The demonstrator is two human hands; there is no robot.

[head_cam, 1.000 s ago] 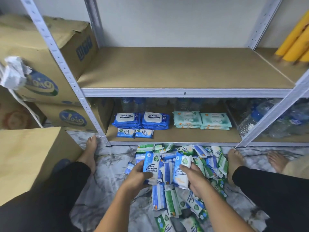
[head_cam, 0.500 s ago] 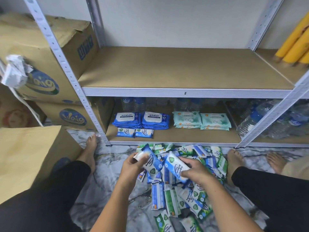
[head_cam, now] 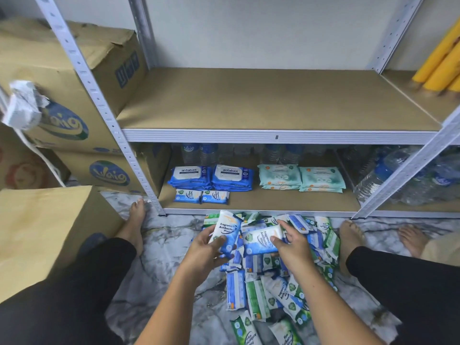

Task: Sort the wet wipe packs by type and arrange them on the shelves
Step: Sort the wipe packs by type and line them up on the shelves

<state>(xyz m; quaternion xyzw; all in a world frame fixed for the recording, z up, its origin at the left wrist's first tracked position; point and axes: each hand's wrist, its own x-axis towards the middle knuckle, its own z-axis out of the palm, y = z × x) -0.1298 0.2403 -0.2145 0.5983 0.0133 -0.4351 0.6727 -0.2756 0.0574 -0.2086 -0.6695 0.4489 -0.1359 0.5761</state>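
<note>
The left hand (head_cam: 204,250) grips a blue pack (head_cam: 226,231); the right hand (head_cam: 295,247) grips a second blue pack (head_cam: 260,241); either might slip into the mixed pile (head_cam: 258,292) beneath.

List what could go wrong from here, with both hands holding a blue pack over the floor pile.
1. The left hand grips a blue pack and the right hand grips a second blue pack. The floor pile mixes similar blue and green packs, so a mis-sort seems possible.
2. The two small blue packs on the lower shelf sit near its front edge, so added packs might slide off.
</note>
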